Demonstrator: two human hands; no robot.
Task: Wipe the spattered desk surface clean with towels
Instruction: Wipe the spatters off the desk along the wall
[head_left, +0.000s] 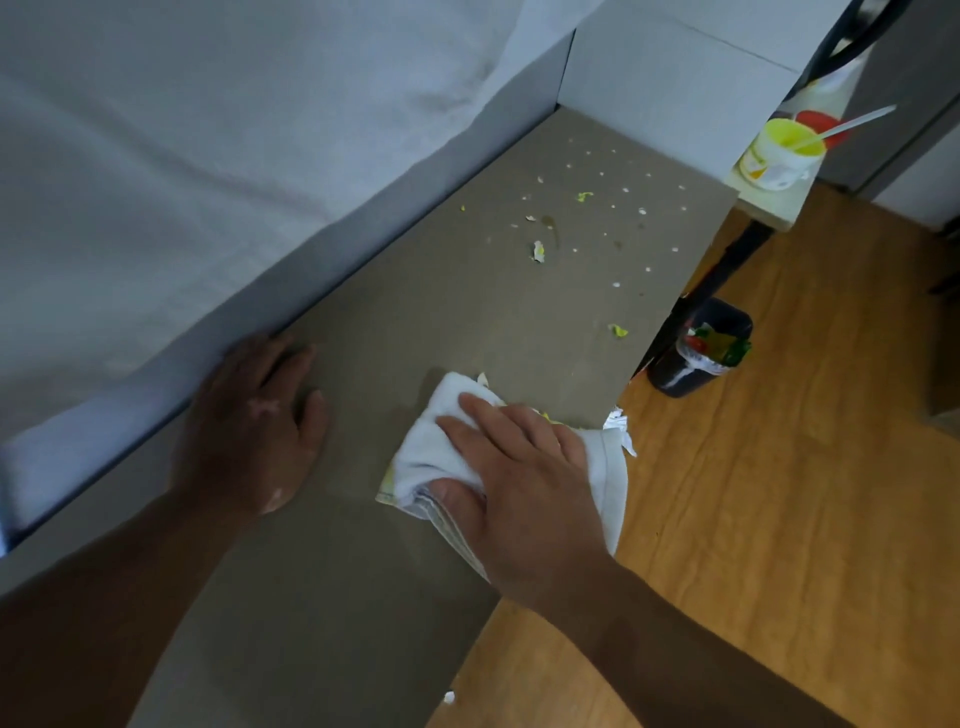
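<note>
A grey-brown desk (395, 322) runs from near me to the far right along a white wall. White and yellow-green spatters (587, 218) dot its far half. A folded white towel (436, 447) lies at the desk's right edge, part of it hanging over the side. My right hand (524, 483) presses flat on the towel with fingers spread. My left hand (249, 426) rests flat on the bare desk by the wall, holding nothing. Yellow smears show at the towel's edges.
A white cup with yellow liquid and a stirrer (779, 153) stands on a small table past the desk's far end. A dark waste bin (698, 348) holding wrappers sits on the wooden floor (779, 493) below the desk's right edge. A white scrap (449, 696) lies near the front edge.
</note>
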